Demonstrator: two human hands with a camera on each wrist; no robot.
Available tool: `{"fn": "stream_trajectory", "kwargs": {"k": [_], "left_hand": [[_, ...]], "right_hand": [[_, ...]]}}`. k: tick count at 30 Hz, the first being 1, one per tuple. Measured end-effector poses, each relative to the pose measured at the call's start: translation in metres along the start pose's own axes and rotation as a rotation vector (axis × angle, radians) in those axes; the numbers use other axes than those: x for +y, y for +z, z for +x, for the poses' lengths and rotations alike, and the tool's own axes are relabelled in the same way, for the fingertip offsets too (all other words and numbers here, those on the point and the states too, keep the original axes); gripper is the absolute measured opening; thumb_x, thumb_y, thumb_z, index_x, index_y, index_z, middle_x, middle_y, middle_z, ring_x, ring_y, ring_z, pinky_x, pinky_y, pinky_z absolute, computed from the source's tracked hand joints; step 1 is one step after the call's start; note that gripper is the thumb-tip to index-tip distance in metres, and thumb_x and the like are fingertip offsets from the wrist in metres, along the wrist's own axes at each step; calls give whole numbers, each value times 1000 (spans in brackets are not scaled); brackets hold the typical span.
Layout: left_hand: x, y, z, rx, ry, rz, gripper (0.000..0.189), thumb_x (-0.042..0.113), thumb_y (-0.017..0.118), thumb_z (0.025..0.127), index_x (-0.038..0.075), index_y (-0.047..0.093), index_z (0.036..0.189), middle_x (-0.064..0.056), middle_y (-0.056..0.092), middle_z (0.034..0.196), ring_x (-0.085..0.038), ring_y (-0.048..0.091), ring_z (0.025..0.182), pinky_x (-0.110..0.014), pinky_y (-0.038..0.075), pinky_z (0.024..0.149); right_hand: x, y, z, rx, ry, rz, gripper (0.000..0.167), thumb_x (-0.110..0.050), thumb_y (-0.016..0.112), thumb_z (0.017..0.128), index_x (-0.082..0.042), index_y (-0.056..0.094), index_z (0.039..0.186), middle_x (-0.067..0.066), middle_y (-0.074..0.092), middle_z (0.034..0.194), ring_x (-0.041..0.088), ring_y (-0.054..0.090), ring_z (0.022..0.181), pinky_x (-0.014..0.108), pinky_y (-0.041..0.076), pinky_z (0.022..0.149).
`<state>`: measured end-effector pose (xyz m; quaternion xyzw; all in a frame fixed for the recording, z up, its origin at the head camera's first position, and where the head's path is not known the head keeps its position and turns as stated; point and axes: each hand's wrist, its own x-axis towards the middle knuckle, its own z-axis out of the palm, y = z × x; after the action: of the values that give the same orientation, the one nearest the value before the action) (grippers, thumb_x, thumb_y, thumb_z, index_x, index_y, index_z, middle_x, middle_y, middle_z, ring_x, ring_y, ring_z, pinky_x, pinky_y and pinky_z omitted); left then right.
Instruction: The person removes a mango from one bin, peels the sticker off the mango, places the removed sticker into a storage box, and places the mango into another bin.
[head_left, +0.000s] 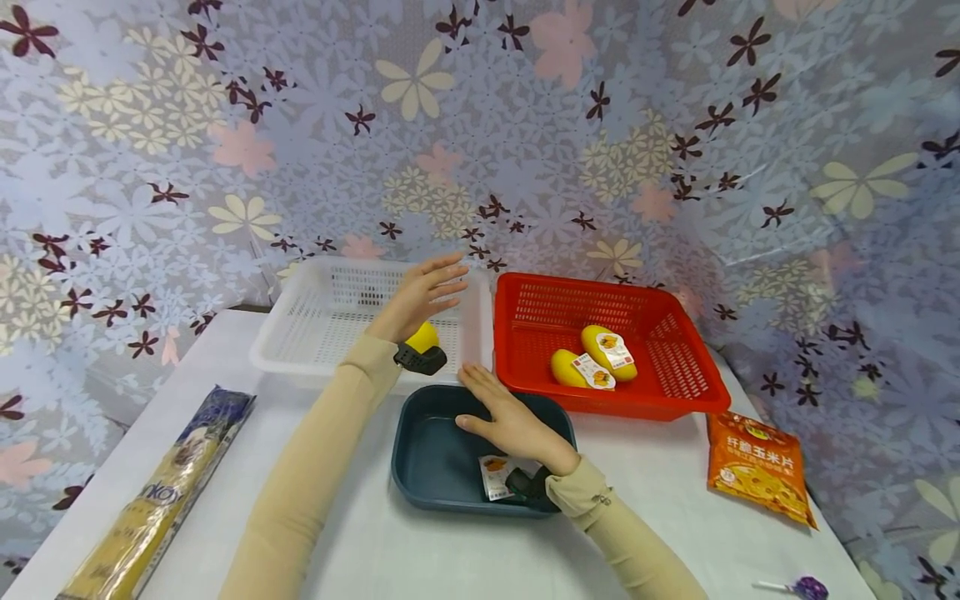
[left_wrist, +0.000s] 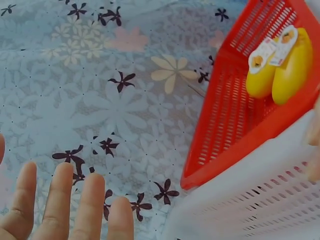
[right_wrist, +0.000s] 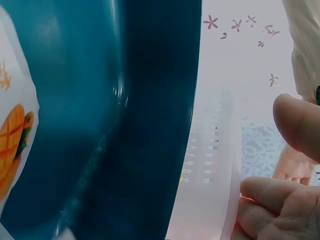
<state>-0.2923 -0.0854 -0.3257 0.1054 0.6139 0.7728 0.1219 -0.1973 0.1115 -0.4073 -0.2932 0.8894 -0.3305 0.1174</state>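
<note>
My left hand (head_left: 426,296) hangs over the right part of the white basket (head_left: 300,350), its fingers straight and holding nothing. Below that wrist a yellow, rounded thing (head_left: 423,337) shows in the basket, partly hidden by the wristband. In the left wrist view several extended fingers (left_wrist: 60,200) show. My right hand (head_left: 513,421) reaches across the dark blue bin (head_left: 427,458), fingers extended, fingertips at the white basket's front rim (right_wrist: 234,200). Inside the bin lies a white label with a mango picture (head_left: 495,477); what lies under the right wrist is hidden.
Beside the white basket stands a red basket (head_left: 525,333) with two labelled yellow mangoes (head_left: 609,352). An orange snack bag (head_left: 757,467) and a lollipop (head_left: 810,587) lie at the right. A long pack of noodles (head_left: 161,492) lies at the left. A flowered cloth (head_left: 480,125) hangs behind.
</note>
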Motion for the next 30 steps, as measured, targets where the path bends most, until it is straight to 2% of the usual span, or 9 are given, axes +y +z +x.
{"fn": "stream_trajectory", "kwargs": {"k": [8, 14, 24, 30], "left_hand": [[-6, 7, -9, -27, 21, 80, 46, 20, 46, 102, 6, 39, 146, -18, 42, 150, -36, 41, 138, -49, 34, 115], [-14, 15, -15, -50, 27, 136, 44, 20, 47, 102, 5, 42, 144, -18, 44, 149, -37, 43, 136, -48, 36, 114], [-26, 25, -23, -59, 42, 191, 44, 18, 49, 101, 2, 44, 142, -18, 48, 146, -36, 47, 133, -48, 38, 112], [-32, 31, -27, -79, 55, 216, 45, 18, 50, 100, 2, 44, 141, -20, 49, 145, -38, 47, 132, -48, 38, 112]], "right_hand": [[-1, -3, -1, 5, 1, 62, 71, -35, 57, 97, -13, 23, 155, 7, 12, 164, 27, 3, 152, 57, 12, 120], [2, -1, -4, 55, 8, 94, 71, -37, 56, 97, -14, 23, 155, 7, 13, 164, 26, 3, 152, 58, 14, 119], [8, -9, -18, 117, 29, 135, 68, -35, 57, 96, -18, 25, 155, 3, 13, 164, 28, 14, 151, 60, 21, 117], [10, -15, -28, 161, 16, 153, 70, -32, 59, 96, -14, 26, 154, 5, 17, 163, 32, 22, 149, 60, 25, 115]]}}
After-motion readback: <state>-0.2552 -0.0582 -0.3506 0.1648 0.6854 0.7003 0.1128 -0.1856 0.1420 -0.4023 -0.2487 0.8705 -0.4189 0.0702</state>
